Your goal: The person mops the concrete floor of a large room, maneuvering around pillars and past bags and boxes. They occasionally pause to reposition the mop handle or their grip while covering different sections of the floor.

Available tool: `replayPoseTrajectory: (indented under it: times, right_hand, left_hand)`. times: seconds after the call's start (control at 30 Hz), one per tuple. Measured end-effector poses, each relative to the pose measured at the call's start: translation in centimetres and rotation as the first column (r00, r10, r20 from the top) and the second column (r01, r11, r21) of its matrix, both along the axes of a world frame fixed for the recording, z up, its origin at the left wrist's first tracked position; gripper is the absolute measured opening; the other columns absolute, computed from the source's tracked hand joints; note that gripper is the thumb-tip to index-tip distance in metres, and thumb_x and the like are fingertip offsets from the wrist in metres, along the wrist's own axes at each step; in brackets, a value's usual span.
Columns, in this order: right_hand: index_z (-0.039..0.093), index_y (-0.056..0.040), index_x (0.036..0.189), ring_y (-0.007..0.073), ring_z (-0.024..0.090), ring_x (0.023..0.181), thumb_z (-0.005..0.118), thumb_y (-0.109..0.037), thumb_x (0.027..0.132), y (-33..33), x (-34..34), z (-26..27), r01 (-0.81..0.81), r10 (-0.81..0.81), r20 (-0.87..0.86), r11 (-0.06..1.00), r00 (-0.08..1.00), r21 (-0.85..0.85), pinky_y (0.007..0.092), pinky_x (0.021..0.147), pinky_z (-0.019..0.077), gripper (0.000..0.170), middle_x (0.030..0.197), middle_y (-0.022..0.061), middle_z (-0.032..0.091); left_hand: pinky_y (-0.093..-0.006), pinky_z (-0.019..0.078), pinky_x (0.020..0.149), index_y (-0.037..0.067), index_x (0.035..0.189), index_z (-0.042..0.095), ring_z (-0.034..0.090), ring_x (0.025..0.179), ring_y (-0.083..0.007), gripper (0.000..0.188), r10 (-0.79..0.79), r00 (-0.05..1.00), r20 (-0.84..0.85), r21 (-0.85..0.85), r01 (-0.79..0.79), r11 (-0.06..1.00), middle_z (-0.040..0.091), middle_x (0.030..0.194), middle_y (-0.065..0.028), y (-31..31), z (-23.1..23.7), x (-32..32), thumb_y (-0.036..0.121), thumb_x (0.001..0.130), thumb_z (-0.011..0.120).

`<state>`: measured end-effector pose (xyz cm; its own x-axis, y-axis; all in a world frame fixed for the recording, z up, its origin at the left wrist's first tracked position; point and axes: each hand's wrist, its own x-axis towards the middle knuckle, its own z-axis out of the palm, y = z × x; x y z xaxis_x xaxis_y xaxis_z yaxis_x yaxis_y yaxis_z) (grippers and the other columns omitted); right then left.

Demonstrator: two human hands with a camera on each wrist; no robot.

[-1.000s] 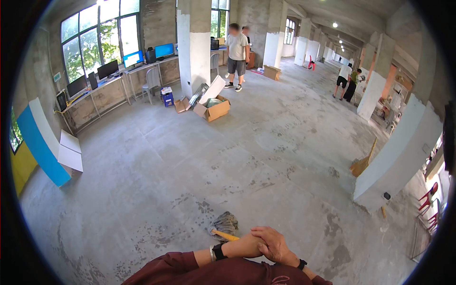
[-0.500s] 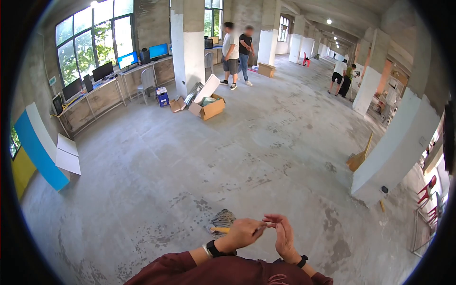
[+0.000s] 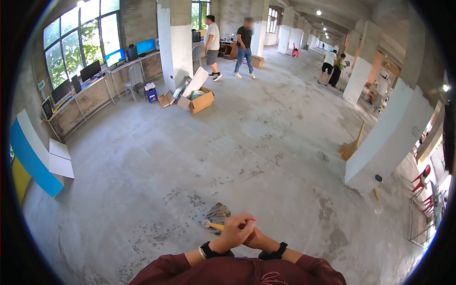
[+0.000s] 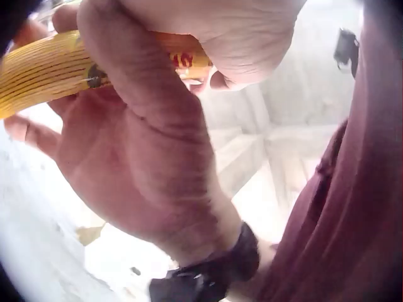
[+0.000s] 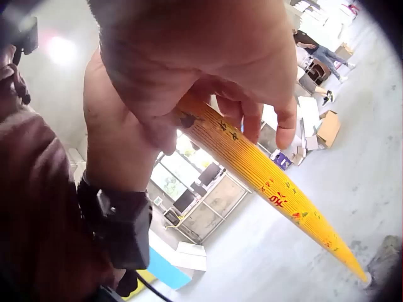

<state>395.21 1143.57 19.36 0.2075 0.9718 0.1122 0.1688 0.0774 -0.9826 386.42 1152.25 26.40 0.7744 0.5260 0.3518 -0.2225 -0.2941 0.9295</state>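
Note:
In the head view a mop with a grey string head (image 3: 218,213) lies low in front of the body, its yellow handle (image 3: 215,226) running to the hands. My left hand (image 3: 235,231) curls round the handle, close against my right hand (image 3: 258,239). The left wrist view shows the right hand (image 4: 148,148) with its thumb across the ribbed yellow handle (image 4: 44,72) and fingers behind it; part of the left hand (image 4: 233,38) covers the handle at the top. In the right wrist view the printed handle (image 5: 283,201) slants down from both hands to the mop head (image 5: 385,261).
Grey concrete floor (image 3: 156,156) with dark wet patches surrounds the mop. An open cardboard box (image 3: 202,102) lies by a pillar (image 3: 178,57), and desks with monitors line the windows. A broom (image 3: 350,148) leans at the right pillar (image 3: 380,142). Several people stand farther off.
The hands, apart half a second ago with the right hand's fingers raised, are together again. The head view has shifted, moving the room leftward. The person in black has stepped clear of the one in white.

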Motion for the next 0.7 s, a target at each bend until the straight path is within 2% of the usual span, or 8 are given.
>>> replayPoseTrajectory:
  times: [0.1,0.23,0.33,0.4,0.43,0.5,0.53,0.7]
  right_hand:
    - [0.056,-0.0009,0.085,0.0161,0.055,0.083,0.067,-0.006,0.074,-0.1,-0.8,3.3,-0.006,0.020,0.067,0.978,0.998,-0.206,0.0274,0.075,0.0439,0.016,0.086,0.0086,0.060]
    - [0.052,-0.0017,0.076,0.0112,0.052,0.072,0.063,-0.007,0.077,0.4,-1.1,2.1,0.010,-0.002,-0.092,0.996,0.996,0.083,0.0248,0.068,0.0431,0.012,0.075,0.0045,0.057]
    - [0.052,-0.0025,0.074,0.0103,0.050,0.070,0.062,-0.006,0.078,0.9,-1.5,2.5,0.006,0.002,-0.101,0.997,0.995,0.074,0.0241,0.067,0.0421,0.011,0.074,0.0030,0.055]
    - [0.052,-0.0028,0.074,0.0101,0.049,0.069,0.062,-0.006,0.078,0.9,-1.6,2.8,-0.005,0.008,-0.074,0.999,0.997,0.044,0.0240,0.067,0.0417,0.011,0.073,0.0022,0.054]
    - [0.052,-0.0031,0.074,0.0119,0.050,0.073,0.061,-0.004,0.078,0.9,-1.5,2.8,-0.029,0.032,-0.061,0.999,0.998,0.042,0.0274,0.071,0.0423,0.010,0.076,0.0034,0.054]
    - [0.051,-0.0034,0.074,0.0137,0.051,0.077,0.060,-0.002,0.078,0.1,-1.2,3.2,-0.042,0.044,-0.072,0.999,0.996,0.021,0.0308,0.076,0.0429,0.010,0.078,0.0046,0.054]
    - [0.052,-0.0032,0.076,0.0140,0.051,0.077,0.060,-0.003,0.078,-0.5,-0.3,4.1,-0.053,0.059,-0.118,0.997,0.991,0.057,0.0314,0.075,0.0432,0.009,0.078,0.0048,0.053]
    - [0.049,-0.0009,0.068,0.0178,0.050,0.070,0.056,0.003,0.070,-7.9,1.8,7.3,0.203,-0.198,-0.176,0.979,0.964,0.006,0.0311,0.069,0.0416,0.009,0.073,0.0078,0.053]
  left_hand:
    - [-0.0278,0.0475,0.066,0.001,0.086,0.058,0.057,0.068,-0.0146,0.011,0.092,0.990,-0.104,-0.383,-0.125,0.915,0.060,0.075,-0.0080,2.9,-5.0,-0.6,0.009,0.078,0.058]
    - [-0.0306,0.0468,0.076,0.001,0.097,0.054,0.057,0.078,-0.0178,0.020,0.389,0.878,-0.279,-0.120,-0.434,0.893,0.057,0.085,-0.0090,6.8,-14.8,-2.0,0.012,0.080,0.057]
    - [-0.0345,0.0447,0.083,0.001,0.109,0.046,0.054,0.090,-0.0221,0.035,-0.079,0.768,-0.636,-0.709,-0.540,0.454,0.053,0.097,-0.0111,8.1,-17.0,-3.6,0.016,0.080,0.059]
    - [-0.0377,0.0429,0.086,0.004,0.115,0.040,0.052,0.097,-0.0250,0.044,-0.463,0.866,-0.187,-0.943,-0.291,-0.162,0.050,0.103,-0.0126,9.4,-23.1,-3.5,0.021,0.080,0.061]
    - [-0.0377,0.0429,0.086,0.004,0.115,0.040,0.052,0.097,-0.0250,0.044,-0.469,0.863,-0.185,-0.943,-0.291,-0.164,0.050,0.103,-0.0126,9.7,-26.7,-3.2,0.021,0.080,0.061]
    - [-0.0380,0.0415,0.089,0.005,0.112,0.044,0.052,0.098,-0.0241,0.043,-0.528,0.847,-0.063,-0.538,0.417,0.733,0.052,0.102,-0.0114,9.3,-32.8,-3.4,0.022,0.079,0.063]
    - [-0.0362,0.0436,0.083,0.007,0.109,0.047,0.052,0.096,-0.0232,0.038,-0.463,0.848,-0.256,-0.361,0.361,0.860,0.054,0.101,-0.0102,9.1,-34.9,-2.2,0.020,0.077,0.064]
    - [-0.0312,0.0412,0.058,0.009,0.084,0.050,0.052,0.064,-0.0209,0.036,-0.549,0.835,-0.040,-0.512,0.455,0.728,0.053,0.070,-0.0062,3.7,-43.4,3.6,0.021,0.060,0.074]
